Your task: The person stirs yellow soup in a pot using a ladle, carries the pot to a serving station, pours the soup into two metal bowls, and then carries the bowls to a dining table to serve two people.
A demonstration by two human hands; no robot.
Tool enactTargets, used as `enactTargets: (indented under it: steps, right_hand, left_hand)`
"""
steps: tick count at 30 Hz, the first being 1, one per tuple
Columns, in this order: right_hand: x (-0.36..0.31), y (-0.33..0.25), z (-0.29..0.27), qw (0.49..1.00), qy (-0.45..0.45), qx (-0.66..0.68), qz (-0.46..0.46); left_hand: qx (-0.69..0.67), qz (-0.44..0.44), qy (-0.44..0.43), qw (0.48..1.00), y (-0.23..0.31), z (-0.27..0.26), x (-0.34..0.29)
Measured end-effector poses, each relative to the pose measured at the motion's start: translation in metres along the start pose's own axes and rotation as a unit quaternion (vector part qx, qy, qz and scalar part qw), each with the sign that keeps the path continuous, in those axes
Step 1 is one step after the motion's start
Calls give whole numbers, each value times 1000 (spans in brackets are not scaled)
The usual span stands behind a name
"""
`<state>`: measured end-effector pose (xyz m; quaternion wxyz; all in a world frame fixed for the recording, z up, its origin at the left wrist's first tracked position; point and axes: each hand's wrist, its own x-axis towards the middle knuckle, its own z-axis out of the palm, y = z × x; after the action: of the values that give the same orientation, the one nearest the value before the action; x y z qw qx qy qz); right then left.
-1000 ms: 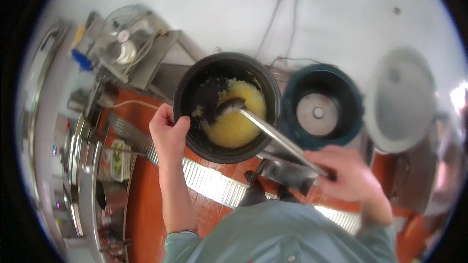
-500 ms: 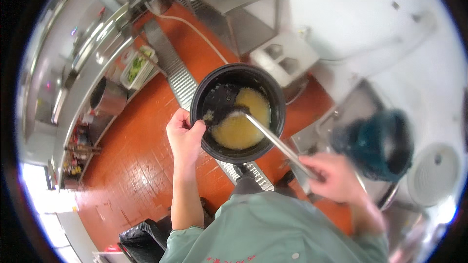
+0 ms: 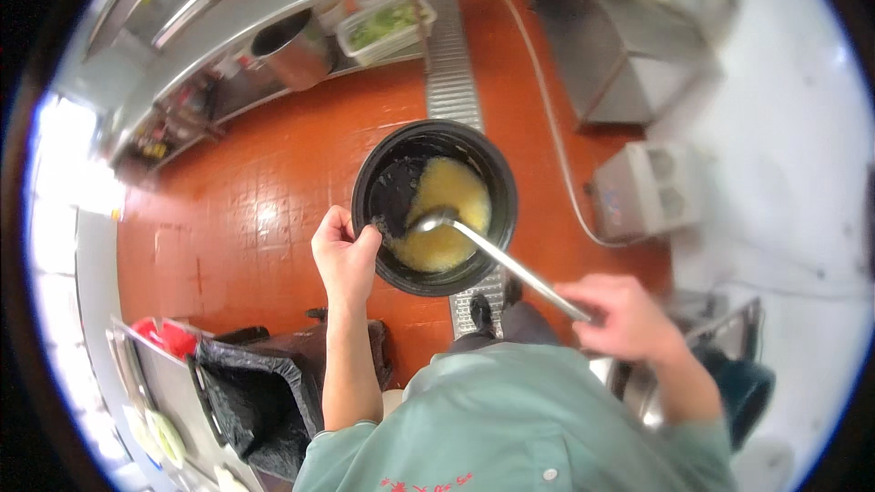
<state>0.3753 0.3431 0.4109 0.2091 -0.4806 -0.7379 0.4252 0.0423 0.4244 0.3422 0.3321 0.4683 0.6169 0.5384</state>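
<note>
Both hands were full. The left hand (image 3: 346,260) gripped the pot (image 3: 503,191) at its left rim, thumb over the edge; the right hand (image 3: 624,317) was closed round the end of the ladle (image 3: 521,273), whose bowl sat in the yellow food (image 3: 456,189) inside. The pot was held in front of the body, above the floor (image 3: 219,251), with no other support to be seen. The food lay toward the right of the bottom, leaving the left dark, so the pot was probably tipped a little.

With one hand bearing the weight at one side, the likeliest fault was the pot swinging down and slopping food over its far rim; a hard push of the ladle against its side could have caused that. A slick thumb might have lost the rim altogether.

The reddish floor shone, perhaps wet, so a slip seemed possible. A metal grate (image 3: 454,91) ran below the pot, past a shoe (image 3: 481,312). A pale hose (image 3: 545,96) curved toward a white box (image 3: 624,196) at right. A black-lined bin (image 3: 246,360) stood at lower left; at upper left, a shelf (image 3: 351,70) held a tray (image 3: 387,47) of greens (image 3: 378,25) and a metal pail (image 3: 301,59).
</note>
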Motion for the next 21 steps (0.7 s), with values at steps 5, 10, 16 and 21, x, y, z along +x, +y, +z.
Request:
enactTargets:
  steps: [5,10,16,21]
  right_hand:
    - [94,29,33,998,-4,59,-4]
    - [176,30,46,948,-181,221,143]
    - [298,3,58,828,-352,381,214]
    - [398,-39,91,841,-427,309,124]
  left_hand:
    - [29,-20,108,994,-28,-41,20]
    - [75,-57,234,968,-38,-65,36]
    - [84,-102,361,923,-55,-108,52]
    - [21,-101,468,877,-77,-150,75]
